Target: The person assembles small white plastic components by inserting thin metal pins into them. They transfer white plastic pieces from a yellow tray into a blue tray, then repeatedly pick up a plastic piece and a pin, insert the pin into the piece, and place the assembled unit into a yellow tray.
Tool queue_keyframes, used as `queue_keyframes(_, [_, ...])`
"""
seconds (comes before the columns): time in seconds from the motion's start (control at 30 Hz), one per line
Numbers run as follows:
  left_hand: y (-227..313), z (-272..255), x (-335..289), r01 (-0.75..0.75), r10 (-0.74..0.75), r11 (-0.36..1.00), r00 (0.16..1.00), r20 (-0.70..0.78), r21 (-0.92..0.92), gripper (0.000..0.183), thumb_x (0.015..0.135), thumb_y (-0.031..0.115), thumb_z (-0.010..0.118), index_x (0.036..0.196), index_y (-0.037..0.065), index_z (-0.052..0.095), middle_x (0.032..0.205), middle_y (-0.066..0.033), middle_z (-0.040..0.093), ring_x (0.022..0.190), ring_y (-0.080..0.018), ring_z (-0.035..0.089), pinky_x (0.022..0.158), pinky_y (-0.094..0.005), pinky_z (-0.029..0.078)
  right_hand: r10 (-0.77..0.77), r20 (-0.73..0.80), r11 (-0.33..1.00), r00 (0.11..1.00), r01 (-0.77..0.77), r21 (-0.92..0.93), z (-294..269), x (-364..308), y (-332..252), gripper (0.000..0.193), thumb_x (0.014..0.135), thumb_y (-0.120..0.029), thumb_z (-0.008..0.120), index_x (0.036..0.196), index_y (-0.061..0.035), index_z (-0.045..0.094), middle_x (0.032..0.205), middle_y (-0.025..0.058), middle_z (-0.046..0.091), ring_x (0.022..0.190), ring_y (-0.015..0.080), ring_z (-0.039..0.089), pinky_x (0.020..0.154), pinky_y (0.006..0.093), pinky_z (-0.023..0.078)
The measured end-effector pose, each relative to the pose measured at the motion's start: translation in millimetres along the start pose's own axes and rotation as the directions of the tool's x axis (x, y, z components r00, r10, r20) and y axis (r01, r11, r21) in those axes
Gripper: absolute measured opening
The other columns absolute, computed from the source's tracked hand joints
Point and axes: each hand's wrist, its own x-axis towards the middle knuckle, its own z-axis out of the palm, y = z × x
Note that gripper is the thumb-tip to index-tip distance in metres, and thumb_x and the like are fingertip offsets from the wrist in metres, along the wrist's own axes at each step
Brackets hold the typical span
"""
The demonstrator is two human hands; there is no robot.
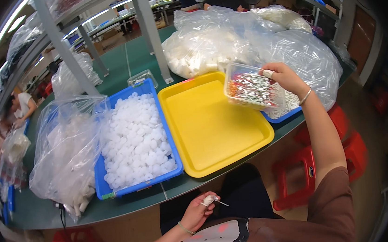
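My right hand (284,78), thumb wrapped in white, grips the rim of a clear plastic box (235,99). Inside lie many thin white sticks with red and orange ends (252,87). The box is held tilted over the right edge of a yellow tray (218,132), which has nothing in it. Low over my lap, my left hand (202,212) is closed on a thin pale stick (222,203); white wrapping covers a fingertip. A blue tray (178,162) full of translucent white round plastic pieces (135,140) stands left of the yellow one.
Behind the box, a blue tray (291,114) of small white parts is partly hidden. Large clear bags (210,45) of white parts crowd the back; another bag (66,152) lies left. Grey posts (151,36) rise from the green table (132,210). Red stools (297,176) stand below.
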Motion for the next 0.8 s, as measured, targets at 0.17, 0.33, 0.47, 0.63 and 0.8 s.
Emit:
queue_keyframes(0.17, [-4, 1, -1, -0.008, 0.008, 1.0, 1.0, 0.011, -0.007, 0.018, 0.096, 0.019, 0.056, 0.107, 0.005, 0.055, 0.098, -0.0004, 0.06, 0.066, -0.0027, 0.04, 0.053, -0.0159, 0.03, -0.001, 0.009, 1.0, 1.0, 0.001, 0.031, 9, -10, -12, 0.02, 0.093, -0.017, 0.054, 0.1, -0.0028, 0.066, 0.091, 0.0005, 0.064, 0.083, 0.0085, 0.057, 0.073, 0.0249, 0.048])
queue_keyframes(0.33, [-5, 0, -4, -0.029, 0.029, 1.0, 0.999, 0.023, -0.009, 0.018, 0.097, 0.02, 0.055, 0.108, 0.006, 0.056, 0.097, 0.0004, 0.061, 0.066, -0.0021, 0.04, 0.053, -0.0153, 0.03, -0.058, 0.07, 0.997, 0.996, 0.055, 0.047, 34, -7, -28, 0.02, 0.093, -0.018, 0.055, 0.098, -0.0012, 0.066, 0.085, 0.0001, 0.064, 0.078, 0.0082, 0.057, 0.07, 0.0248, 0.048])
queue_keyframes(0.47, [-6, -3, -6, -0.03, 0.03, 0.999, 0.999, 0.024, -0.011, 0.018, 0.097, 0.021, 0.055, 0.107, 0.007, 0.056, 0.096, 0.0008, 0.061, 0.066, -0.0019, 0.04, 0.052, -0.0153, 0.031, -0.092, 0.135, 0.995, 0.987, 0.084, 0.061, 57, -7, -49, 0.02, 0.093, -0.016, 0.055, 0.098, -0.0001, 0.066, 0.085, 0.0005, 0.064, 0.077, 0.0084, 0.056, 0.069, 0.0245, 0.048])
queue_keyframes(0.63, [-4, -5, -8, -0.045, 0.045, 0.999, 0.999, 0.027, -0.017, 0.017, 0.097, 0.02, 0.054, 0.107, 0.006, 0.057, 0.096, 0.0009, 0.061, 0.065, -0.0018, 0.039, 0.052, -0.0152, 0.031, -0.116, 0.187, 0.992, 0.975, 0.104, 0.075, 83, 5, -49, 0.02, 0.094, -0.014, 0.055, 0.1, 0.0007, 0.067, 0.086, 0.0021, 0.064, 0.077, 0.0093, 0.057, 0.071, 0.0255, 0.048])
queue_keyframes(0.8, [-5, -10, -8, -0.044, 0.045, 0.999, 0.998, 0.032, -0.02, 0.018, 0.097, 0.02, 0.054, 0.108, 0.006, 0.057, 0.096, 0.0009, 0.061, 0.065, -0.0018, 0.039, 0.051, -0.0154, 0.03, -0.113, 0.224, 0.993, 0.968, 0.105, 0.048, 104, 7, -57, 0.021, 0.093, -0.011, 0.053, 0.101, 0.0035, 0.066, 0.085, 0.0056, 0.065, 0.076, 0.0121, 0.057, 0.071, 0.0273, 0.048])
